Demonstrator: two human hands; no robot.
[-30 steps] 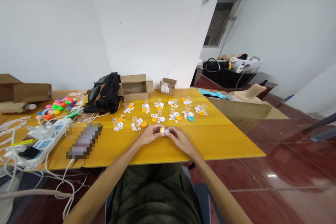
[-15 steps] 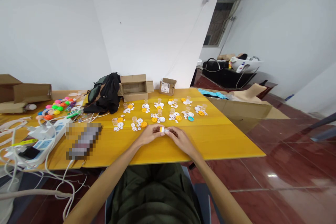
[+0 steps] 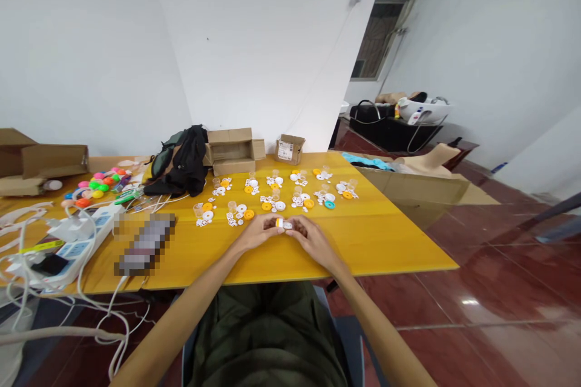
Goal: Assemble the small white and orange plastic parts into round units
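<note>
Over the near part of the table, my left hand (image 3: pixel 262 230) closes its fingers on the orange-and-white end of a small clear plastic container (image 3: pixel 287 225). The container lies on its side between my hands, and whitish pieces show through its wall. On its clear end, my right hand (image 3: pixel 309 233) grips with thumb and fingers. Just beyond my hands are several sets of loose parts: a clear cup (image 3: pixel 275 195), a white disc (image 3: pixel 281 207), an orange ring (image 3: pixel 266 207), a teal ring (image 3: pixel 329 204) and small white pieces with holes (image 3: pixel 232 223).
A blurred-out phone (image 3: pixel 147 245) lies left of my arms, beside a power strip (image 3: pixel 93 242) with tangled cables. A black bag (image 3: pixel 184 166), an open cardboard box (image 3: pixel 232 151) and a smaller box (image 3: pixel 290 150) stand at the wall. Colourful plastic balls (image 3: pixel 100 185) lie far left.
My right fingers have shifted slightly right along the container, so more of its clear end shows. My left hand keeps its hold, and the parts on the table look unmoved.
</note>
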